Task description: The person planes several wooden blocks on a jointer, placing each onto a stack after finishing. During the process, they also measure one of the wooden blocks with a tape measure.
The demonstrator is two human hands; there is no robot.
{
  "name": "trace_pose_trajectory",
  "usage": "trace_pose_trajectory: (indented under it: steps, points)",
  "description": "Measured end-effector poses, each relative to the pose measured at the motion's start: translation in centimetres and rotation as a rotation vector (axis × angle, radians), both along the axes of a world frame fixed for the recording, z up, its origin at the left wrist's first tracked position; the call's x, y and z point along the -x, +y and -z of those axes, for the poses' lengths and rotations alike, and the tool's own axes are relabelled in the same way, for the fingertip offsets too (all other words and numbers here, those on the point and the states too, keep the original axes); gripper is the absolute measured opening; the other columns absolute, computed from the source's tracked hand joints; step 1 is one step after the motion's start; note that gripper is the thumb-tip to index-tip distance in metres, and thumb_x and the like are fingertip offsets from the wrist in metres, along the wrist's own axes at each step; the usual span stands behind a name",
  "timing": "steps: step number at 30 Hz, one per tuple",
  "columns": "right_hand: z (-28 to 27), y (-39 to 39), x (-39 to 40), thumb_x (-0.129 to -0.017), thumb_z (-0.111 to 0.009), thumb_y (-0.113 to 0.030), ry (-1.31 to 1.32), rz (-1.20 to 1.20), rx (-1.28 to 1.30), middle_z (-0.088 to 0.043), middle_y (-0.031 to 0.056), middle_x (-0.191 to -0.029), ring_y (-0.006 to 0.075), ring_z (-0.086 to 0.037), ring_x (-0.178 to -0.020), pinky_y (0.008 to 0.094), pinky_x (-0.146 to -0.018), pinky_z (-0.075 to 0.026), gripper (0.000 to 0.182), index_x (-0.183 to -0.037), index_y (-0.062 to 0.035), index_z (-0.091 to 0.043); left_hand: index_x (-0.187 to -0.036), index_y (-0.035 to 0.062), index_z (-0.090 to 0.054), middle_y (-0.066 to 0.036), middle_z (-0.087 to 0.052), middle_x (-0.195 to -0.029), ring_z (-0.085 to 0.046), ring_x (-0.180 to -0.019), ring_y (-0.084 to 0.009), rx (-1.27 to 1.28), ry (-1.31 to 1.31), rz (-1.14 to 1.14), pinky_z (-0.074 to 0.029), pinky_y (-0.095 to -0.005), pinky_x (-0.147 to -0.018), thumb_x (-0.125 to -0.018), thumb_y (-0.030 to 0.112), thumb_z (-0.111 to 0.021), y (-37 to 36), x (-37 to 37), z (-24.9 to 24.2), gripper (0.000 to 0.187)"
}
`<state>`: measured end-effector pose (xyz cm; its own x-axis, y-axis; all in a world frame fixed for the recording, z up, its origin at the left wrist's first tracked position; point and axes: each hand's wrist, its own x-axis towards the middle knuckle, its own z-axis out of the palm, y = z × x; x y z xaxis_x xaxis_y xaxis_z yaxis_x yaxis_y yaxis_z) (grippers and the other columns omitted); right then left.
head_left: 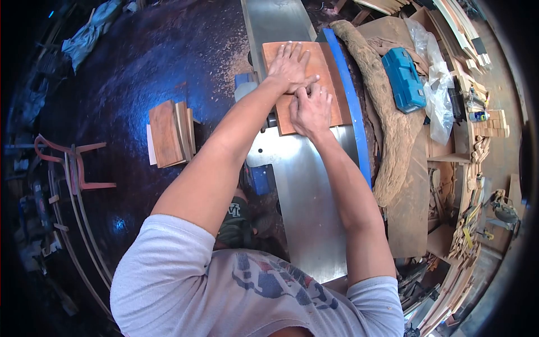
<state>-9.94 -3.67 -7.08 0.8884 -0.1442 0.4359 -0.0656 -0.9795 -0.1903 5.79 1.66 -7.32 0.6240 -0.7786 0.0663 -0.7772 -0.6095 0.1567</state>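
Note:
A reddish-brown wooden board [331, 115] lies flat on the long metal bed of a jointer [314, 208], alongside its blue-edged fence [353, 98]. My left hand [288, 68] rests palm down on the board's far part, fingers spread. Closer to me, my right hand [312, 109] presses on the same board with its fingers curled. The two hands nearly touch, the left thumb reaching toward the right knuckles. Whatever lies under the right fingers is hidden.
Several cut boards [167, 135] stand stacked at the left. Wood shavings [233, 67] litter the floor beside the machine. To the right are a long rough log [387, 118], a teal tool case [404, 80], plastic wrap [438, 90] and lumber scraps. A pink chair [78, 168] stands far left.

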Motion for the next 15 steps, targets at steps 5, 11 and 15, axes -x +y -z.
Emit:
trace_pose_trajectory:
  steps: [5,11,15]
  points:
    - [0.0,-0.1,-0.8,-0.088,-0.067,-0.023,0.018,-0.003,-0.007,-0.058,0.0170,-0.104,0.0371,-0.054,-0.100,0.0514,-0.085,-0.040,0.016,-0.097,-0.0104,-0.066,-0.165,0.0054,-0.030,-0.021,-0.020,-0.173,-0.014,-0.161,-0.0419,-0.004,-0.011,0.002,-0.009,-0.0523,-0.131,-0.099,0.074,-0.042,-0.3,-1.1,0.4,0.096]
    - [-0.6,-0.1,-1.9,-0.088,-0.065,-0.024,0.046,-0.008,-0.032,-0.059,0.0205,-0.107,0.0387,-0.055,-0.104,0.0535,-0.089,-0.040,0.019,-0.096,-0.0068,-0.065,-0.165,0.0061,-0.030,-0.021,-0.021,-0.173,-0.015,-0.161,-0.0417,-0.010,-0.017,-0.006,-0.009,-0.0534,-0.131,-0.099,0.074,-0.041,-0.5,-2.1,0.3,0.095]
    - [-0.3,-0.4,-2.7,-0.088,-0.065,-0.025,0.057,-0.007,-0.013,-0.059,0.0214,-0.108,0.0389,-0.055,-0.104,0.0535,-0.089,-0.040,0.020,-0.096,-0.0067,-0.065,-0.165,0.0063,-0.031,-0.022,-0.022,-0.173,-0.015,-0.160,-0.0420,-0.003,-0.024,-0.002,-0.010,-0.0535,-0.131,-0.099,0.074,-0.042,-0.7,-2.9,0.5,0.095]
